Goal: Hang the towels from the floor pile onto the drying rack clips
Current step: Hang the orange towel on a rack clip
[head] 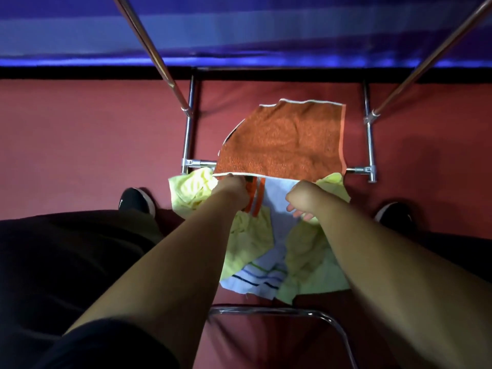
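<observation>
Pile of towels [253,246] on red floor [80,142], centre frame: yellow-green pieces around a white striped towel [277,206]. Orange towel [285,139] lies spread at 12 o'clock of the pile, covering the middle of the drying rack [198,163] base bar. Left hand [231,187] is at that towel's 6 o'clock hem, toward its 7 o'clock corner, its fingers curled onto the white-piped edge, gripping it. Right hand [306,198] is at 3 o'clock of the left, over the white towel. Its fingers are curled under; cannot tell whether they hold cloth. Left shoe [135,201] at 9 o'clock of the pile, right shoe [394,214] at 3 o'clock.
</observation>
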A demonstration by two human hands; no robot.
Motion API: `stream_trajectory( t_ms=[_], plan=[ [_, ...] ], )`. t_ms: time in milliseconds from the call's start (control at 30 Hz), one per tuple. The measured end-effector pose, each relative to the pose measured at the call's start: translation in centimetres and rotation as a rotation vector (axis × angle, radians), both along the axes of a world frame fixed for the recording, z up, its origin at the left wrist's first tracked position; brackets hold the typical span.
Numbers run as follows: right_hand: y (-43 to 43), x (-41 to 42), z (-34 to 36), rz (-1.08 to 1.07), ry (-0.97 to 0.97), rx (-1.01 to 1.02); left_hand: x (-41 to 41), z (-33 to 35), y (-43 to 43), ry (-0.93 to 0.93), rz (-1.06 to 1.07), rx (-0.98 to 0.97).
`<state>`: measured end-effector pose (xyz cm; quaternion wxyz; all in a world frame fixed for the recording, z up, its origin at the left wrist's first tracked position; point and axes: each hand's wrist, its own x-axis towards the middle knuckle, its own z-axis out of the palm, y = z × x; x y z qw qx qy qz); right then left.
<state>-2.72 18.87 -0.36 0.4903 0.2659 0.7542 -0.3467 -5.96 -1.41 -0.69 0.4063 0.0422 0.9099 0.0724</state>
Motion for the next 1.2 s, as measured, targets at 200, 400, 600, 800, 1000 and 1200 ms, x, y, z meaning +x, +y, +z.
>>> stream_trajectory(
  t_ms=[200, 400, 600, 800, 1000, 1200],
  plan=[
    [0.6, -1.7, -3.4, -0.039, 0.095, 0.064, -0.7, -1.7, 1.7, -0.025, -0.191, -0.175],
    [-0.5, -2.4, -4.5, -0.017, 0.141, 0.07, -1.0, -4.8, 1.3, 0.132, -0.099, -0.062],
    [-0.8, -2.4, -5.0, 0.062, 0.363, 0.178, -1.5, -4.2, 1.7, 0.377, 0.126, 0.286],
    [-1.2, -3.6, -3.7, 0.07, 0.511, 0.261, -2.2, 1.5, 5.3, 0.244, 0.492, 0.719],
    [-0.6, -3.6, 1.7, 0.075, 0.601, 0.424, -1.9, 7.1, 5.2, 0.187, 0.535, 0.894],
    [0.3, -1.7, 7.7, -0.009, 0.645, 0.31, -1.0, 14.2, 3.2, 0.294, 0.515, 0.988]
  ],
)
